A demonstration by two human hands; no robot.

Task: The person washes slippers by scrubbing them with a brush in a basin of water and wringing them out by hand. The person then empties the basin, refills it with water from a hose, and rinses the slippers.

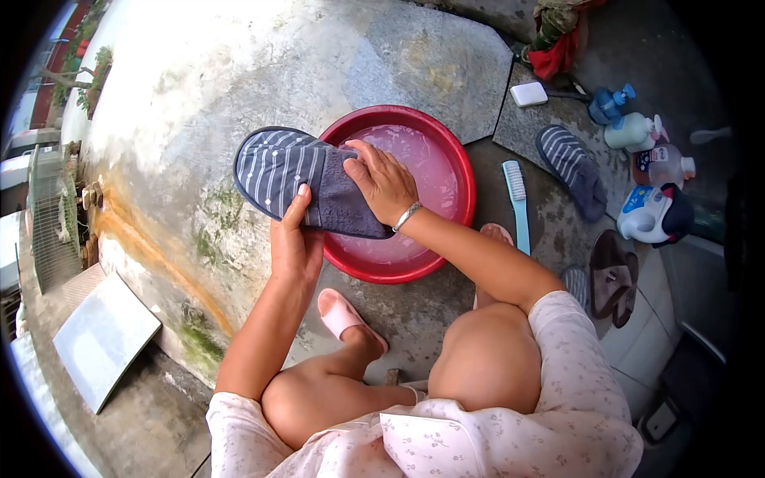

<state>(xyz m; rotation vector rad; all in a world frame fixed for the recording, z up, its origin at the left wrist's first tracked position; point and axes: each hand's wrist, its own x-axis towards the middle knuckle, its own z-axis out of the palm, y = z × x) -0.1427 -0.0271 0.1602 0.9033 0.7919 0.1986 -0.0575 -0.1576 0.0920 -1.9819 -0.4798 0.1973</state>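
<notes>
A dark blue slipper with white stripes (279,171) is held above the left rim of a red basin (468,191) of cloudy, sudsy water. My left hand (296,239) grips its lower edge, thumb on top. Against the slipper's plain dark end lies my right hand (382,182), a silver bracelet at the wrist; its fingers bend over the surface, and whether anything is under them is hidden. A light blue brush (518,209) rests bristles up on the ground right of the basin. Farther right is a second striped slipper (570,167).
A white soap bar (529,94) sits at the upper right, near a blue pump bottle (610,103), other bottles and a white-and-blue jug (644,213). Brown sandals (613,279) lie below them. A pale slab (106,341) leans at the lower left.
</notes>
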